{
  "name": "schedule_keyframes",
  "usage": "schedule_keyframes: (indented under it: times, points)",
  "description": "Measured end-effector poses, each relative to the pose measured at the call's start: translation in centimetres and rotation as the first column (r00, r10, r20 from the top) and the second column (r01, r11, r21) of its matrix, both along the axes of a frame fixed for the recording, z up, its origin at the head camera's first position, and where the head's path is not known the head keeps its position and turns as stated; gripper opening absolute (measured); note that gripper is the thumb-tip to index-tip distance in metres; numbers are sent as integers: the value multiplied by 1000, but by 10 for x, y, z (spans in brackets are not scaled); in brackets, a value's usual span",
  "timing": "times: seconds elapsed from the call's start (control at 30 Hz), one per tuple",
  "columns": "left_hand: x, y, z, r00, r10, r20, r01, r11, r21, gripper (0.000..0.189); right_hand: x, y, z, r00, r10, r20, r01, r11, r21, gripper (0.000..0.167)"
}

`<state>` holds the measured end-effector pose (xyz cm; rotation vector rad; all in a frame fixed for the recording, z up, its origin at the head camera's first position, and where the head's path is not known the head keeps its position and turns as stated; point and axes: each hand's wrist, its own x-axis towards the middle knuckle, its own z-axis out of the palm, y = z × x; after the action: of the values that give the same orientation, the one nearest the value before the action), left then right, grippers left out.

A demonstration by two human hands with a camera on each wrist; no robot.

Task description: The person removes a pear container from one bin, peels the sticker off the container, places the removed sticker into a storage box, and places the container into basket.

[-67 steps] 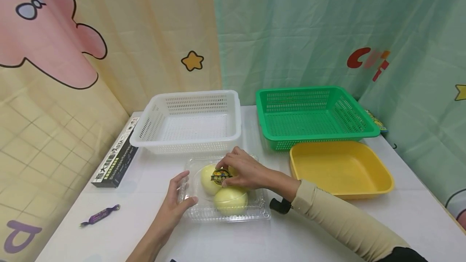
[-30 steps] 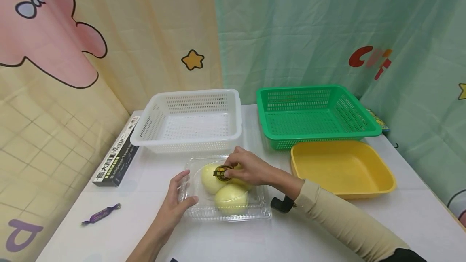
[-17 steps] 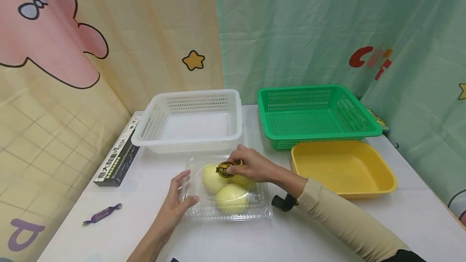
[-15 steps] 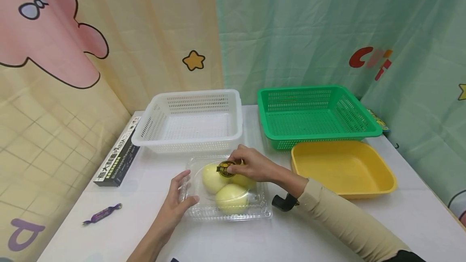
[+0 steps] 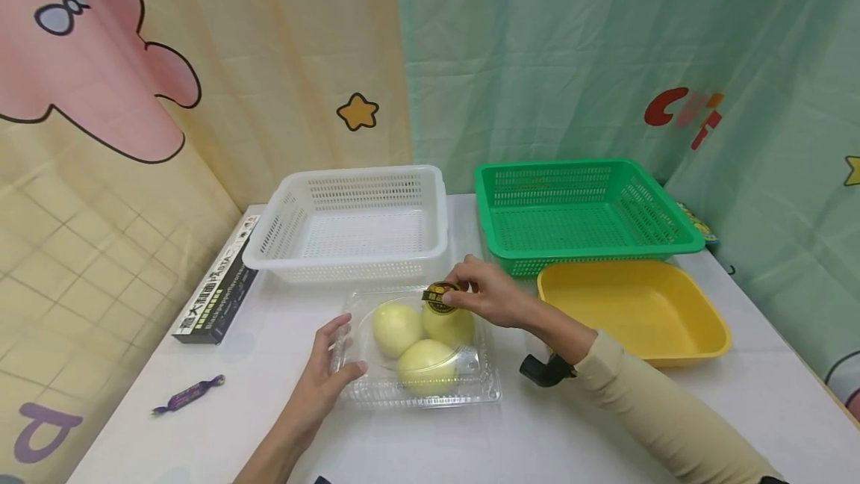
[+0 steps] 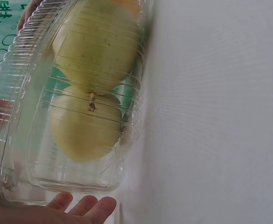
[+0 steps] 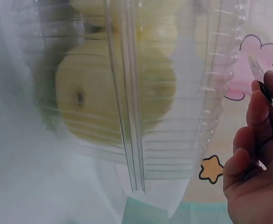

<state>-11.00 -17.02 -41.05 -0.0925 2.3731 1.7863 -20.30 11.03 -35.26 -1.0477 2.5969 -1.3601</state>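
A clear plastic clamshell box [image 5: 430,393] with three round, pale yellow-green fruits, pear-like with speckled skin [image 5: 428,368], stands on the table. My left hand [image 5: 316,379] holds its left side, thumb over the front-left rim and fingers along the edge. In the left wrist view fingertips [image 6: 87,207] lie against the box's side. My right hand [image 5: 493,293] pinches a round black-and-gold sticker [image 5: 440,296] between thumb and index finger above the box's back right. The right wrist view shows the sticker [image 7: 262,86] raised off the box, its other fingers curled.
A white basket [image 5: 363,264] stands behind the box, a green basket [image 5: 584,254] at the back right. Before the green one is a yellow tub [image 5: 631,312]. A black pasta box [image 5: 218,293] and purple-wrapped candy [image 5: 188,396] lie at left. A colourful packet [image 5: 699,222] is partly hidden.
My right hand has moved right and away from me, carrying the sticker from above the fruits at the middle to the box's back right. The left hand has stayed in place.
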Motion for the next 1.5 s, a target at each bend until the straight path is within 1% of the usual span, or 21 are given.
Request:
schedule_keyframes:
  times: [0.13,0.27,0.6,0.7,0.77,1.0,1.37,1.5]
  points:
    - [0,0,0,1000,1,3,-1,1000,-1,72,2,11,6,999,-47,-5,47,999,15,4]
    - [1,0,0,1000,2,1,-2,1000,3,72,3,24,10,997,-77,-6,77,997,-6,4]
    - [1,1,1,1000,4,-3,-4,1000,-3,71,2,55,14,987,-156,-45,154,987,-44,6]
    - [1,1,1,1000,5,-3,-5,1000,-2,71,3,64,14,981,-176,-79,172,983,-59,6]
    - [1,1,1,1000,5,-3,-5,1000,1,71,3,69,14,976,-197,-88,192,979,-63,6]
    - [2,1,1,1000,6,-18,-6,1000,-3,70,7,95,11,963,-267,-44,264,963,-58,5]
    - [2,2,1,1000,15,-6,-15,1000,-11,70,16,130,9,933,-359,-32,358,933,-28,9]
    - [2,2,1,1000,15,-6,-15,1000,-13,70,17,145,5,921,-385,-55,384,923,-23,10]
